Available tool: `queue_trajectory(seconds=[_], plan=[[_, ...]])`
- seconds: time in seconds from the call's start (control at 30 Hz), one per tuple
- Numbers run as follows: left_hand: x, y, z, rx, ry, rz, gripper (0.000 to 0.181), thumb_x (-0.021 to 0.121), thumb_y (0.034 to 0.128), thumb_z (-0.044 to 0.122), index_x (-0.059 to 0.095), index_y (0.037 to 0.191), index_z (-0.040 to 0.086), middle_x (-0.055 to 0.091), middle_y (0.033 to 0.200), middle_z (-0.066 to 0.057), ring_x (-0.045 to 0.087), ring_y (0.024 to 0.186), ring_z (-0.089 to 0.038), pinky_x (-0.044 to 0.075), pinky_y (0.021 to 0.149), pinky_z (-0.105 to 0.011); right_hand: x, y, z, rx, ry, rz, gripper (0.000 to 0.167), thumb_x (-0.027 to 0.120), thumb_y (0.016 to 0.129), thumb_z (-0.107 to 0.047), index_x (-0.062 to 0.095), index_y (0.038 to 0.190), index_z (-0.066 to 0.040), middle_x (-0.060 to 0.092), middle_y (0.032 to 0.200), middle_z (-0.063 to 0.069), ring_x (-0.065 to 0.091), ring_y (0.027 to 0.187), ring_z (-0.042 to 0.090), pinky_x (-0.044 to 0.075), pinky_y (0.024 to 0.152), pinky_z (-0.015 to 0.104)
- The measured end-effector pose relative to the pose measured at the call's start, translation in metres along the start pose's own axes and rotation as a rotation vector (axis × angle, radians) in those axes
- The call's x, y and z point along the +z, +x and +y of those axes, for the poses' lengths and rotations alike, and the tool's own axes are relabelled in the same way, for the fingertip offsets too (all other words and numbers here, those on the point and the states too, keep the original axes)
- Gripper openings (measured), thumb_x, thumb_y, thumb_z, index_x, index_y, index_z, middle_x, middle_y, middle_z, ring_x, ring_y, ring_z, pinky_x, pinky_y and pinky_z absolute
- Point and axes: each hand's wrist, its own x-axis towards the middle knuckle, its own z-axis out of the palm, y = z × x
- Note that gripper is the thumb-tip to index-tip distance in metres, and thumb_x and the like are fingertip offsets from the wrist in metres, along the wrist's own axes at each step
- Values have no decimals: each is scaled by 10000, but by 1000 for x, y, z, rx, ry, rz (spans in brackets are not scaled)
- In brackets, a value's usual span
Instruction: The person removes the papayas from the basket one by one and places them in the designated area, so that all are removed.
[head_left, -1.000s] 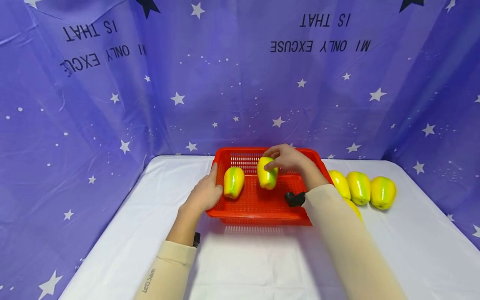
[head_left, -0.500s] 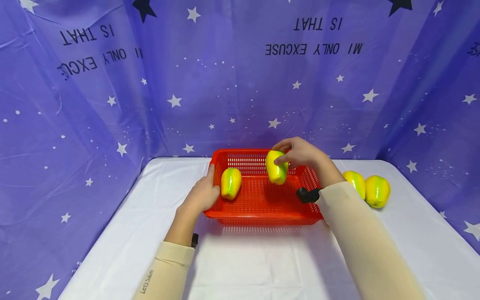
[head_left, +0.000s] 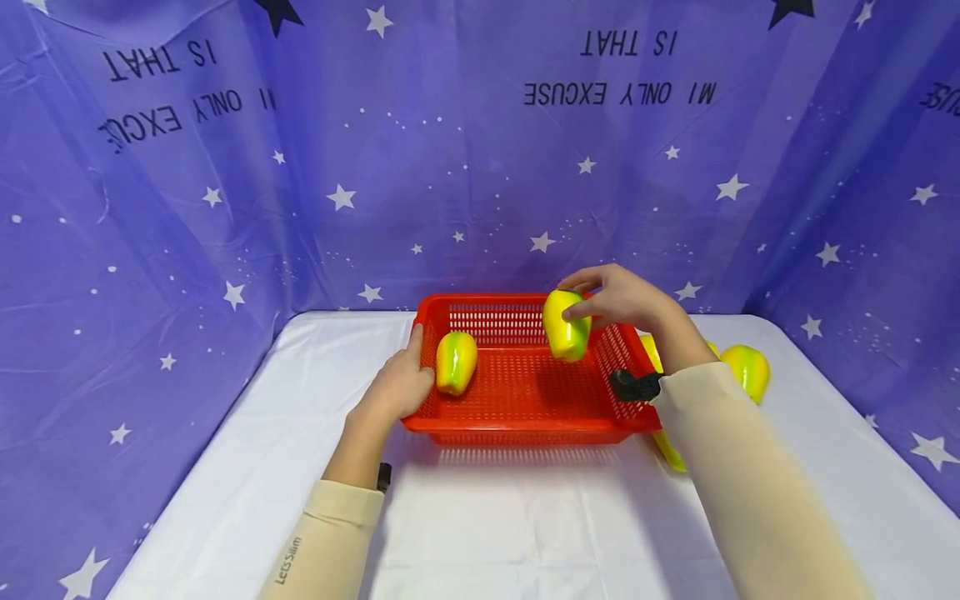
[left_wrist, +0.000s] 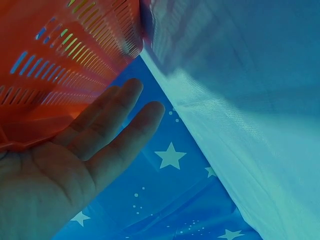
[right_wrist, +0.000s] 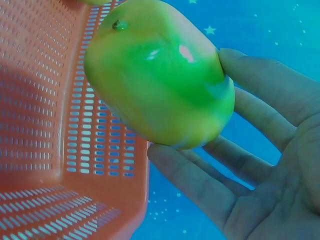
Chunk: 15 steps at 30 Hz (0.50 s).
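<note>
My right hand [head_left: 626, 296] pinches a glossy yellow-green mango [head_left: 567, 329] between thumb and fingers, above the right part of a red plastic basket [head_left: 525, 427]. Close up in the right wrist view, the mango [right_wrist: 160, 75] shows a small stem spot, and the thumb and fingers hold one end of it. A second mango [head_left: 456, 363] lies inside the basket at its left end. My left hand [head_left: 397, 379] grips the basket's left rim. Its fingers lie along the outer wall in the left wrist view, while the thumb is hidden there.
Right of the basket, more mangoes [head_left: 746, 371] lie on the white-covered table [head_left: 510, 525], partly hidden by the right forearm. A purple star-printed curtain [head_left: 480, 167] encloses the back and sides of the table.
My right hand has moved to the right and slightly up with the mango, from the basket's middle toward its right side. The left hand stays on the rim. The view has shifted slightly.
</note>
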Motion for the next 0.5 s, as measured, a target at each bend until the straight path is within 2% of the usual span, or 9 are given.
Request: queue_trajectory(seconds=[0.3,0.5], plan=[[-3,0,1,-3,-7,-10,790,420,986,197,44,1668,64,404,1586,-298,450,1438,-442,333,1205,-576,-10,-15,12,9,-13,2,565,735,948,-185,561,1471,-62,480,1465,250,652,1149,373,591,939,474],[-1,0,0,-12,-12,-23,787,414,989,193,36,1669,73,389,1597,-294,444,1441,-438,330,1206,-581,-17,-23,18,28,-7,12,569,736,949,-210,562,1477,-95,465,1487,233,651,1155,359,565,989,503]])
